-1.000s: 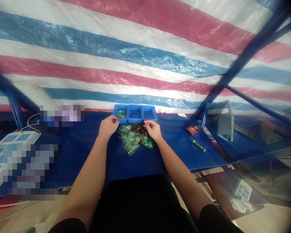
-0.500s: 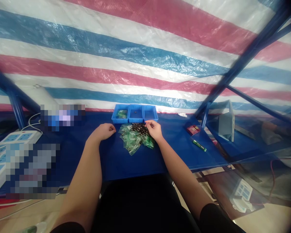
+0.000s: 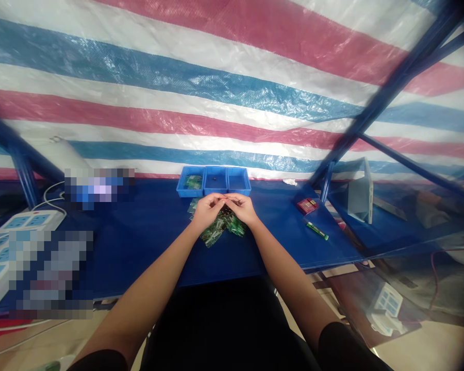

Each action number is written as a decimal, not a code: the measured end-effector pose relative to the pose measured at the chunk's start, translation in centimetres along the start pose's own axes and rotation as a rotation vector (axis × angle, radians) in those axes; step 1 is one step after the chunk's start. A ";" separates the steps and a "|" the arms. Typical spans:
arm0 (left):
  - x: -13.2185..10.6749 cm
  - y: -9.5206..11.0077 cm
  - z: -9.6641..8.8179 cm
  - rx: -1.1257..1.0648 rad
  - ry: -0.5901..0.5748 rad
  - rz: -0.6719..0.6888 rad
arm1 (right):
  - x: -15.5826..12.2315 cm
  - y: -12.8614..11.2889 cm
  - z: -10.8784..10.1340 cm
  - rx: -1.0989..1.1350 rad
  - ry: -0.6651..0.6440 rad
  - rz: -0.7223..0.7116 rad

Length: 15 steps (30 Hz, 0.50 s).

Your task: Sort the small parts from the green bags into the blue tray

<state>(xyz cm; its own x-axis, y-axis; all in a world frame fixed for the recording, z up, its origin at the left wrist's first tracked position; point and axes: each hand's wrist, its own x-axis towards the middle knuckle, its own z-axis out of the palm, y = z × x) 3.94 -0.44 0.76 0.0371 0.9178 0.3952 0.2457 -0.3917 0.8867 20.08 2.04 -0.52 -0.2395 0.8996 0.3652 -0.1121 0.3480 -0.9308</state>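
Note:
My left hand (image 3: 205, 210) and my right hand (image 3: 243, 207) meet fingertip to fingertip over a heap of small green packets (image 3: 221, 229) and dark little parts on the blue table (image 3: 147, 242). Both hands are closed in a pinch, apparently on one tiny part between them that is too small to name. Just behind the hands stand three small blue bins (image 3: 214, 181) side by side; the left bin holds green packets, and the middle one holds a dark speck.
A white power strip (image 3: 7, 232) with its cable lies at the left. To the right lie a red box (image 3: 307, 205) and a green pen-like stick (image 3: 317, 231). A grey stand (image 3: 359, 191) and blue frame posts (image 3: 326, 186) rise at the right. Striped tarp hangs behind.
My left hand went from the left bin down to the table, then swung right to meet my right hand over the heap. My right hand stayed nearly in place.

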 end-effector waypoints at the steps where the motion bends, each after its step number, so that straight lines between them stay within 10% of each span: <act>1: -0.1 0.0 0.1 0.010 -0.003 0.014 | 0.1 0.1 0.0 0.039 0.003 0.005; 15: -0.4 0.2 -1.1 0.168 0.023 0.051 | 0.4 0.4 -0.3 0.034 0.083 0.004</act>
<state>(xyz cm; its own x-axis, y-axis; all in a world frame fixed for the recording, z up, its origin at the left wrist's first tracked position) 2.91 -0.95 1.01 0.0316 0.8945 0.4460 0.4025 -0.4198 0.8135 20.22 2.59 -0.80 -0.1591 0.9203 0.3574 -0.1438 0.3365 -0.9306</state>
